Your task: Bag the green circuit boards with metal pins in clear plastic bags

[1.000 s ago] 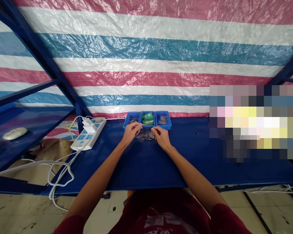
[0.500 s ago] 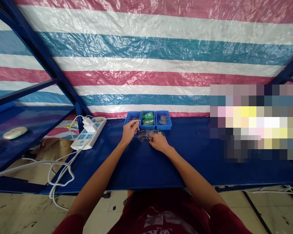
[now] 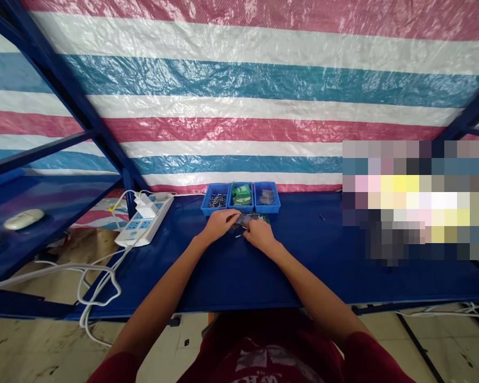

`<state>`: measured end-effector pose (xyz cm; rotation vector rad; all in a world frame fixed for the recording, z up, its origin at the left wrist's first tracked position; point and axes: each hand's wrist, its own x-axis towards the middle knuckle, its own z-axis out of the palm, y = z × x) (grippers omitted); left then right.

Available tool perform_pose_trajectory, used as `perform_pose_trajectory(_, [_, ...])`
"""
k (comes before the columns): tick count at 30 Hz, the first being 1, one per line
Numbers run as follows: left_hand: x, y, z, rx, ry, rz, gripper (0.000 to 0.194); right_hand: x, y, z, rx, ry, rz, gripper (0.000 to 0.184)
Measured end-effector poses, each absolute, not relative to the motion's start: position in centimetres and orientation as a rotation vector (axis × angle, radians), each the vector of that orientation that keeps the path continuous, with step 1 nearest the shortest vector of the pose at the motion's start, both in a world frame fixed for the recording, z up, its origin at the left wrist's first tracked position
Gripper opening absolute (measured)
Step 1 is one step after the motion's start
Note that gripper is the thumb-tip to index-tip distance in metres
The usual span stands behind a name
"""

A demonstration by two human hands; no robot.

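My left hand (image 3: 220, 224) is closed at the left edge of a clear plastic bag (image 3: 245, 219), its fingers pressed together on the film. To the right of it, my right hand (image 3: 260, 234) is curled in a pinch by the bag's near edge; whatever is between its fingertips is too small to name. A loose screw-like piece (image 3: 239, 235) lies on the table just below the bag. Part of a green piece (image 3: 265, 217) shows behind my right knuckles. Behind the hands stand a blue bin of screws (image 3: 217, 201), one of green packets (image 3: 241, 194) and one of clear bags (image 3: 267, 197).
A white power strip (image 3: 146, 221) with plugs and loose cables (image 3: 104, 276) lies at the left of the blue table (image 3: 239, 282). One small dark piece (image 3: 321, 217) lies to the right. A mouse (image 3: 24, 218) sits on the left shelf. The far right is pixelated.
My left hand has come down from the bin of screws to the bag. My right hand moved down and left, then closed near the bag's front edge. Fewer loose pieces show below the bag.
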<state>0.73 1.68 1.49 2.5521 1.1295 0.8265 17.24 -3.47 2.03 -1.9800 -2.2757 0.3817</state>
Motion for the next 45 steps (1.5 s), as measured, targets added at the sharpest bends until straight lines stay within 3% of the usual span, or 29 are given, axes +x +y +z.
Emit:
perform_pose_trajectory(7, [0.5, 1.8, 1.4, 2.628, 1.131, 0.76, 0.028, 17.9, -3.4, 2.2, -1.852, -2.276, 0.404, 0.022])
perform_pose_trajectory(12, [0.4, 1.8, 1.5, 2.62, 1.159, 0.749, 0.028, 19.7, -2.9, 2.4, -1.592, -2.366, 0.784, 0.022])
perform_pose_trajectory(15, [0.4, 1.7, 1.7, 2.616, 1.16, 0.746, 0.028, 20.1, -2.8, 2.4, -1.553, -2.412, 0.851, 0.021])
perform_pose_trajectory(23, [0.4, 1.8, 1.5, 2.615, 1.163, 0.751, 0.03, 19.7, -2.6, 1.6, -1.591, -2.469, 0.676, 0.008])
perform_pose_trajectory(33, [0.3, 2.0, 1.1, 2.629, 1.144, 0.771, 0.029, 18.8, -3.4, 1.9, -1.619, -2.469, 0.457, 0.023])
perform_pose_trajectory(45, [0.5, 1.7, 1.7, 2.569, 1.136, 0.856, 0.028, 19.4, -2.7, 1.5, -1.467, -1.998, 0.599, 0.025])
